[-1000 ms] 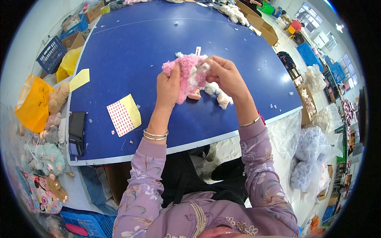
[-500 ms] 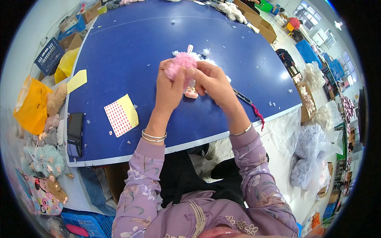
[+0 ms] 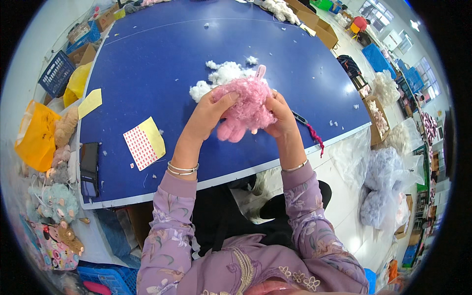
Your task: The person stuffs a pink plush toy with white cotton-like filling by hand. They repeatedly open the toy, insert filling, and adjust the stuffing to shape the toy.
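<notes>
Pink plush [image 3: 251,104] gripped from both sides

Held over the desk [image 3: 147,69]; fingers of the left hand [image 3: 207,115] and right hand [image 3: 282,117] pinch opposite sides. White stuffing [image 3: 228,72] lies just beyond. Risk: uneven pulling could stretch the plush; a sideways sweep could scatter the stuffing.
</notes>
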